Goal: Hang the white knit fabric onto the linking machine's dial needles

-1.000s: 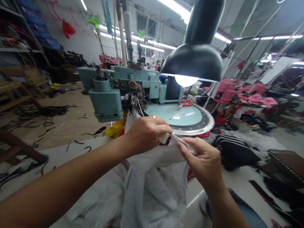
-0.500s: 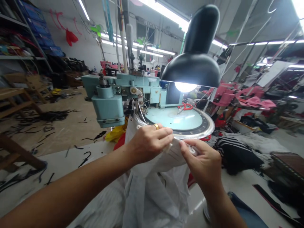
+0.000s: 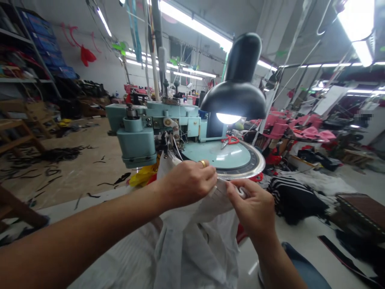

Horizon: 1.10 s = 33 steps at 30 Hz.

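A worker's two bare hands pinch white fabric at a teal linking machine, seen on my head-camera feed.

The left hand (image 3: 188, 186), a gold ring (image 3: 203, 163) on one finger, is curled nearly shut, gripping a fold of the white fabric (image 3: 192, 253) from above. The right hand (image 3: 251, 208) is also mostly closed, its fingertips (image 3: 237, 185) and thumb pinching the fabric's edge. The two hands sit just apart, with a taut strip of cloth between them. I cannot make out exactly how the hidden fingers lie.

The fabric bunches below the hands, hanging down over the edge of a white table (image 3: 303, 237), and its upper part rises to just under the machine (image 3: 135, 146). Its needle ring runs along the round dial (image 3: 216, 154), close beyond the hands. Red-handled scissors (image 3: 230, 140) lie on the dial, under a black lamp (image 3: 237, 88) that burns overhead.

Yellow cloth (image 3: 142, 176) shows left of the fabric. A striped black garment (image 3: 296, 200) lies on the table at right, with pink pieces (image 3: 309, 133) farther back. Black strips (image 3: 57, 154) litter the floor at left, and shelves (image 3: 36, 60) stand at upper left.
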Tool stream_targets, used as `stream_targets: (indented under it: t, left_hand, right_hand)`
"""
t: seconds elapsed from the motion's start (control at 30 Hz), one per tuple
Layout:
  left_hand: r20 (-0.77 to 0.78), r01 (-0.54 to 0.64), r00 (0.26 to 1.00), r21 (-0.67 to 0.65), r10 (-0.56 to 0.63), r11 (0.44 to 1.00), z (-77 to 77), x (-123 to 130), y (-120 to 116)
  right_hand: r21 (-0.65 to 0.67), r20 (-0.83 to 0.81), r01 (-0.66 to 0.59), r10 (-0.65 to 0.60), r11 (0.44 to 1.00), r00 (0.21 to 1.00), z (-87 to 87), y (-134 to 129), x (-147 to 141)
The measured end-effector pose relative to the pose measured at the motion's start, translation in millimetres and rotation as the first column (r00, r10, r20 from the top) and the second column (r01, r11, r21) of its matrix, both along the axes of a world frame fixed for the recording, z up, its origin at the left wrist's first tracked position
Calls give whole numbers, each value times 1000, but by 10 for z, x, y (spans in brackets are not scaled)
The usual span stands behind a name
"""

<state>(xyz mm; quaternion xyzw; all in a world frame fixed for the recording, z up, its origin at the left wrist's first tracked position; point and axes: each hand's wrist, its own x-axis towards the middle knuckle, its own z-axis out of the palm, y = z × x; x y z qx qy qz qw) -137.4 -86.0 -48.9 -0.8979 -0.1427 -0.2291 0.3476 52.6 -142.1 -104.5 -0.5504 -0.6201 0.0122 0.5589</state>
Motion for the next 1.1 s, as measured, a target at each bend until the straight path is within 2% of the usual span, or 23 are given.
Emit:
stream_targets:
  t: [0.07, 0.13, 0.23, 0.33, 0.4, 0.53, 0.7, 0.83, 0.97, 1.03, 1.1]
  left_hand:
    - [69, 18, 998, -133, -9, 991, -14, -5, 23]
    - [187, 84, 982, -288, -30, 954, -55, -12, 60]
    - [331, 218, 939, -373, -90, 902, -129, -20, 114]
    - [379, 285, 914, -344, -145, 895, -175, -28, 143]
    - [364, 284, 917, -307, -164, 908, -181, -36, 146]
    - [228, 198, 961, -164, -158, 966, -151, -51, 126]
    - [112, 133, 986, -71, -124, 989, -94, -47, 77]
    - [47, 68, 997, -9, -68, 998, -74, -21, 46]
    - [-1, -2, 1000, -34, 2, 999, -70, 28, -27]
    - [-16, -45, 999, -28, 45, 999, -47, 59, -78]
    - [-42, -98, 994, -38, 96, 994, 11, 83, -96]
  right_hand:
    - [-13, 3, -49, 49, 999, 999, -10, -1, -2]
    - [-18, 4, -98, 98, 995, 995, -16, -7, -13]
    - [-7, -11, -106, 106, 994, 994, -11, -28, -42]
    - [-6, -28, -103, 103, 995, 994, 1, -45, -62]
    - [-15, -34, -101, 101, 995, 994, 3, -45, -67]
    - [-32, -61, -55, 53, 998, 997, 2, -25, -68]
    - [-41, -64, -35, 33, 999, 997, 13, -17, -80]
    - [-48, -78, 4, -7, 999, 997, 13, -9, -128]
    - [-62, -109, -20, 13, 998, 994, 7, 11, -141]
    - [-79, -105, 10, -18, 997, 994, -14, 7, -50]
    - [-121, -95, 101, -113, 988, 989, -58, -15, 123]
